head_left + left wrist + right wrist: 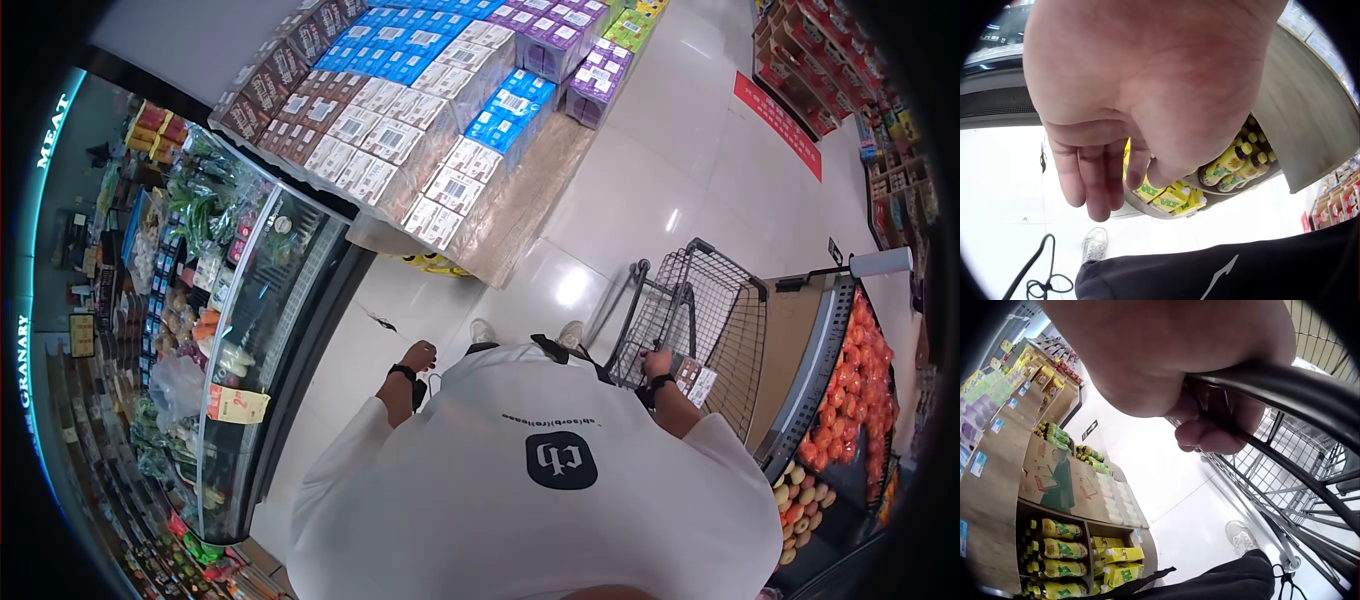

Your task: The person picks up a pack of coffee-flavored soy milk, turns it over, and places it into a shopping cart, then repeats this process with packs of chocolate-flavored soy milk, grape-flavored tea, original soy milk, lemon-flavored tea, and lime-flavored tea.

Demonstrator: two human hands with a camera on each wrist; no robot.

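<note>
**Grip on cart handle, one hand free**

Fingers of the right hand were curled under and around the black handle bar of the wire shopping cart; the right wrist view showed the bar seated across the palm with the thumb tip closing beneath it. Left hand hung at the person's side, holding nothing; its fingers drooped loosely, slightly bent, touching no object. A dark cord dangled below that wrist.

Cart stood just ahead and to the person's right, basket apparently without goods, wedged near a fruit display of orange and yellowish fruit. To the left ran a glass-fronted chilled case of vegetables. Ahead stood a stacked pallet of boxed cartons, with yellow drink bottles on low shelving at its base. Floor was pale, glossy tile.

Judgement: one-handed steering on a smooth floor invites the cart to swing toward the fruit display, which sat close on its right flank. A firm, centred grip on the bar, or adding the free left hand, would likely give straighter tracking. Wrist cord should stay clear of the wheels.
</note>
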